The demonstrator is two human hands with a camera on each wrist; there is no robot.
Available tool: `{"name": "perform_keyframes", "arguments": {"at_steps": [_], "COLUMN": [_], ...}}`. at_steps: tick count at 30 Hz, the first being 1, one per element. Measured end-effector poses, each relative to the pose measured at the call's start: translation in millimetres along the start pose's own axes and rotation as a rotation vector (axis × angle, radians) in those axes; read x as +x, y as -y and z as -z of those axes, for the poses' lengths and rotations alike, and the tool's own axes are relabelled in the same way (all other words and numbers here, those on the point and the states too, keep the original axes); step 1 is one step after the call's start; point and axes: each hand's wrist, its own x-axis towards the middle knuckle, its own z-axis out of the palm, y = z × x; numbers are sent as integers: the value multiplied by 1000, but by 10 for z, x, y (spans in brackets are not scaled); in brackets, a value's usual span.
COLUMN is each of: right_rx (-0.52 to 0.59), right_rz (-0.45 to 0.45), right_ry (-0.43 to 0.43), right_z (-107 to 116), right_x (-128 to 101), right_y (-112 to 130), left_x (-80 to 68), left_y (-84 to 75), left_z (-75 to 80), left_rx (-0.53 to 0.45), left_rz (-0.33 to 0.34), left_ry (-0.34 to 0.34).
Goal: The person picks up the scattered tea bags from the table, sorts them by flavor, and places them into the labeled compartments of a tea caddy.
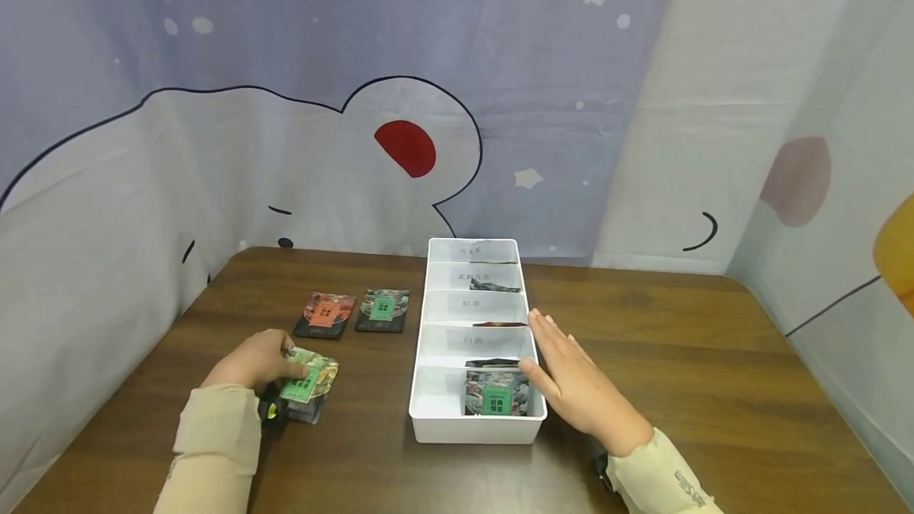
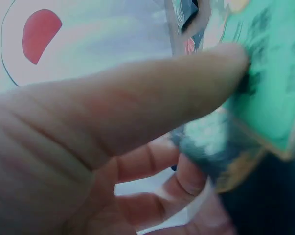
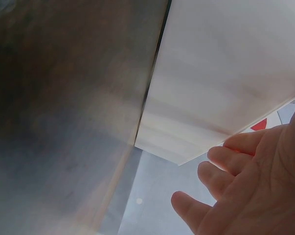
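Wood-grain table [image 1: 700,355]; white box [image 1: 474,430], label [image 1: 471,304] "红茶"; left hand [image 1: 255,360] pinching green packet [image 1: 300,390]; right hand [image 1: 577,389] spread.

A printed cloth backdrop [image 1: 543,117] fills the view ahead of me, grey-lilac with pale dots and small white stars [image 1: 528,178]. To my left it carries a big white cartoon figure [image 1: 307,157] outlined in black, with a red patch [image 1: 405,149] in its rounded bump. On my right the cloth turns paler and bends at a corner, showing a dusky pink oval [image 1: 798,181] and a yellow-orange shape [image 1: 898,252]. Before me lies a brown wood-grain surface [image 1: 657,324] with rounded far corners, softly lit, with a dull sheen nearer me.
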Motion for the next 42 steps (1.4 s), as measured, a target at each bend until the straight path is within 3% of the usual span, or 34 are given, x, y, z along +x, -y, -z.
{"name": "perform_keyframes", "arguments": {"at_steps": [9,20,33,42], "right_rx": [4,1,-88,-120], "right_rz": [2,12,15,9], "right_ry": [-1,-4,-10,-13], "right_z": [-4,13,31,38], "right_x": [-10,2,13,4], "right_y": [7,6,18,17], "left_x": [12,-18,-25,-104], "left_y": [-41,-180,-292,-543], "left_z": [42,26,8,-20], "left_rx": [-57,-111,-175,-290], "left_rz": [-52,-107,-140,-214], "left_ry": [-146,-253,-304,-372]}}
